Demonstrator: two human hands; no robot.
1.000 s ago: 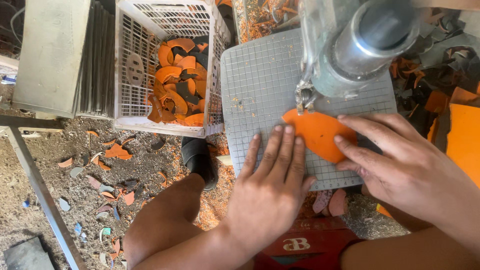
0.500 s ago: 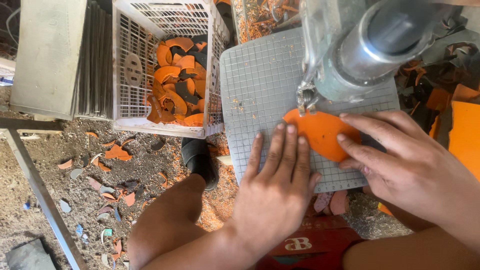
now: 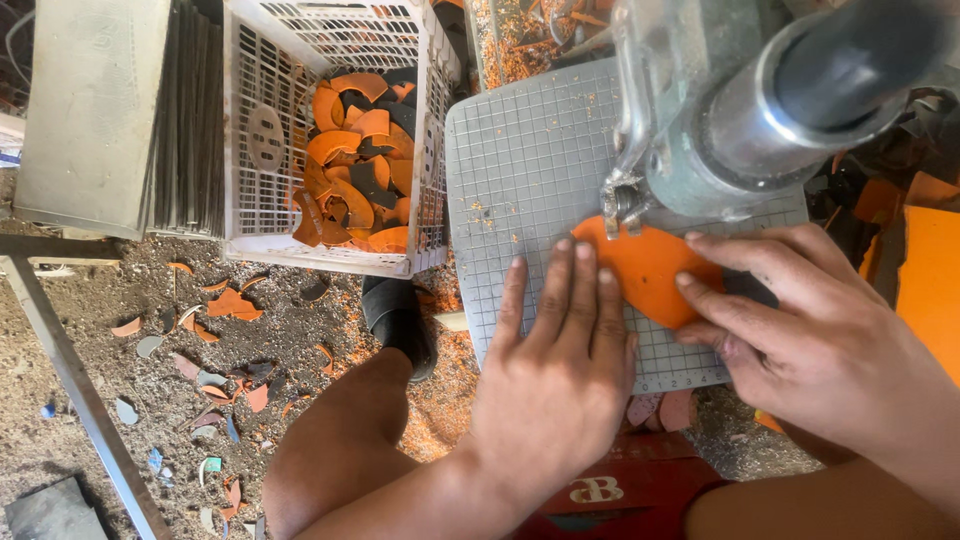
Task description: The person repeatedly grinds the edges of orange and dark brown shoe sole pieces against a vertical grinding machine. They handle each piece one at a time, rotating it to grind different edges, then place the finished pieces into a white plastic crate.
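Observation:
An orange rounded piece [image 3: 645, 270] lies flat on a grey gridded work plate [image 3: 520, 150], under the tip of a metal machine head [image 3: 740, 110]. My left hand [image 3: 555, 370] lies palm down on the plate, its fingertips pressing the piece's left edge. My right hand [image 3: 810, 340] presses the piece's right side with spread fingers. Both hands hold the piece flat against the plate beside the machine's small blade end [image 3: 622, 205].
A white plastic crate [image 3: 260, 130] with several orange and dark offcuts stands left of the plate. Scraps and orange dust [image 3: 230, 350] litter the ground. A stack of grey sheets [image 3: 110, 110] sits far left. My leg and dark shoe [image 3: 400, 320] are below the crate.
Both hands and the orange piece stay nearly where they were; the piece has shifted slightly under the machine tip.

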